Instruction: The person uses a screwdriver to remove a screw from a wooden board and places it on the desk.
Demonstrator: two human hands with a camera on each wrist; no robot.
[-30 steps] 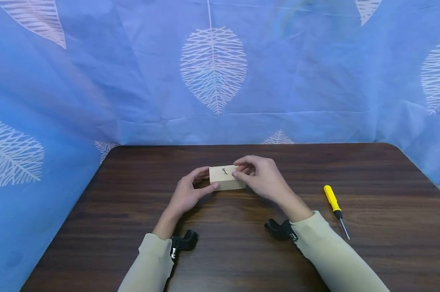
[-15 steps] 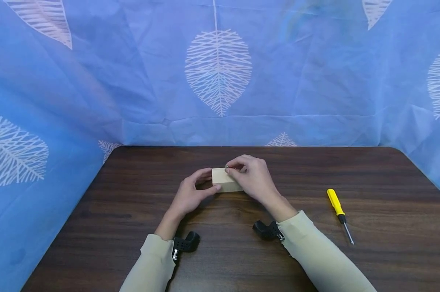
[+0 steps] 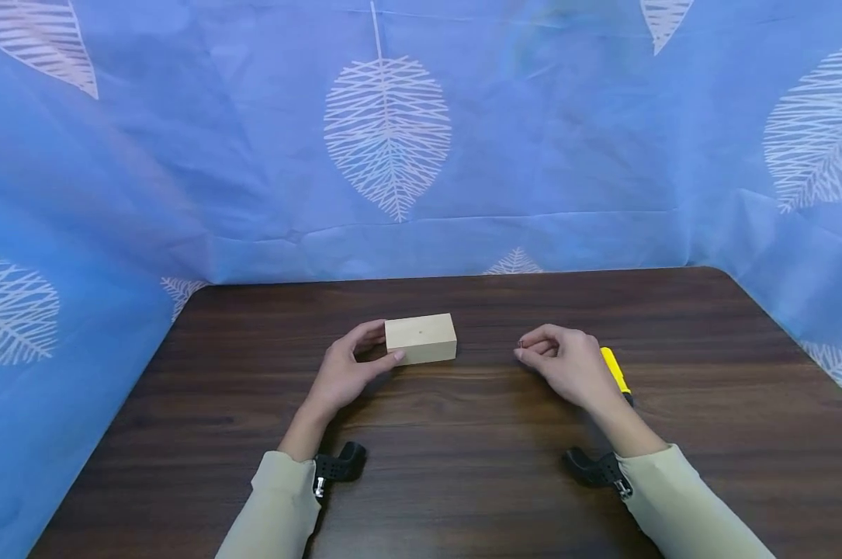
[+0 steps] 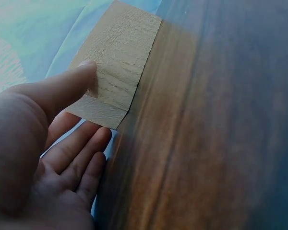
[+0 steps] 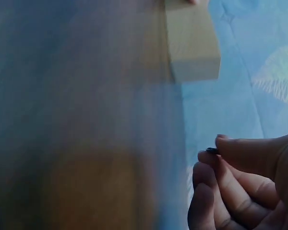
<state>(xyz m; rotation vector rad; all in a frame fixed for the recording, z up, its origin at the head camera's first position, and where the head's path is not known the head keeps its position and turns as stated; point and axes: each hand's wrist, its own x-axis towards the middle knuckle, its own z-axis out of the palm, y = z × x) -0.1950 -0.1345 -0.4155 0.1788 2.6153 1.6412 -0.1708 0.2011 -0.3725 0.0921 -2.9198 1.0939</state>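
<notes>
A pale wooden block [image 3: 421,351] lies on the dark table, with a small dark spot in the middle of its top face. My left hand [image 3: 344,373] grips its left end; the thumb [image 4: 77,84] presses the near side, while the other fingers reach round the far side. Well to the right of the block, my right hand [image 3: 569,365] is above the table. Between its thumb and index fingertip it pinches a small screw [image 5: 211,150], mostly covered by the fingers.
A yellow-handled screwdriver [image 3: 613,368] lies on the table [image 3: 462,466] beyond the right hand, its shaft hidden by the wrist. A blue cloth [image 3: 532,140] with white leaf prints hangs behind the table's far edge.
The screw that stood tilted in the block's top was taken by my right hand, which has moved away to the right with it. My left hand keeps its grip on the block.
</notes>
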